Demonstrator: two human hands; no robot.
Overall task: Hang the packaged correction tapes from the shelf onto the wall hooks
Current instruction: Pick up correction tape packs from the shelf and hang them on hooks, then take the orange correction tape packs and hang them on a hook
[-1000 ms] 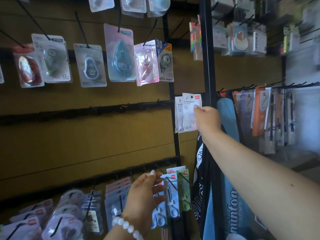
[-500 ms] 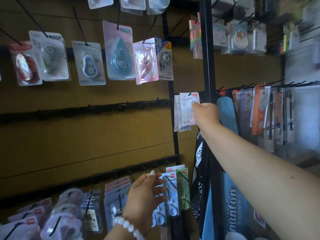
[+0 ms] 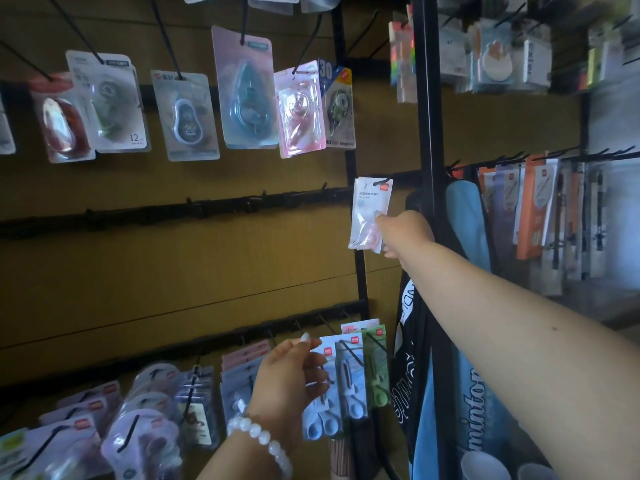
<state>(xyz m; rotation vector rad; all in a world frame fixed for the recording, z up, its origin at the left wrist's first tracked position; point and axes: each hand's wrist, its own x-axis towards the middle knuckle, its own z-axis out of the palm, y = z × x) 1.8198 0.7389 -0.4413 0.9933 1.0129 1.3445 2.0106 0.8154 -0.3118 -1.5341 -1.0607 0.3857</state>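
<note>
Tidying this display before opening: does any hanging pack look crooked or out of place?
Yes. The white packet on the middle-rail hook hangs tilted, its lower end held by the right hand. It is the only pack on that rail; the other hooks there are bare.

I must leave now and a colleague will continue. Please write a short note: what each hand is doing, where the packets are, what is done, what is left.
Right hand: pinches the white packet, which hangs on the middle-rail hook.
Left hand: grips a blue packet on the bottom row.
Done: the white packet is on its hook.
Left: release it; hang the remaining packets. The shelf is out of view.
</note>
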